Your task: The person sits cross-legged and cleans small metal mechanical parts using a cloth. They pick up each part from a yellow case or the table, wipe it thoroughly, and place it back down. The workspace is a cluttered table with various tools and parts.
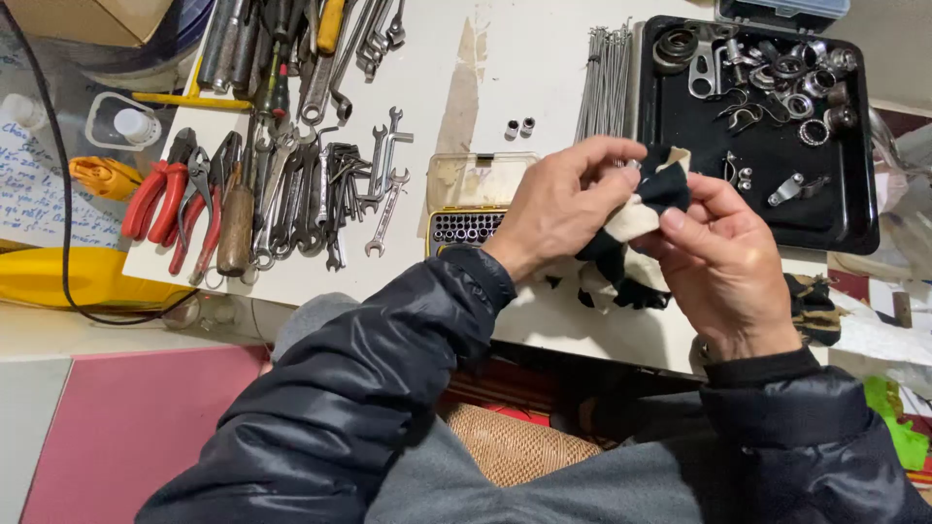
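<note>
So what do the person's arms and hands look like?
Both arms wear puffy black jacket sleeves with a slight shine, quilted in stitched bands and ending in snug cuffs at the wrists. The left hand and right hand are bare: no gloves and no rings visible. No watch shows.
</note>
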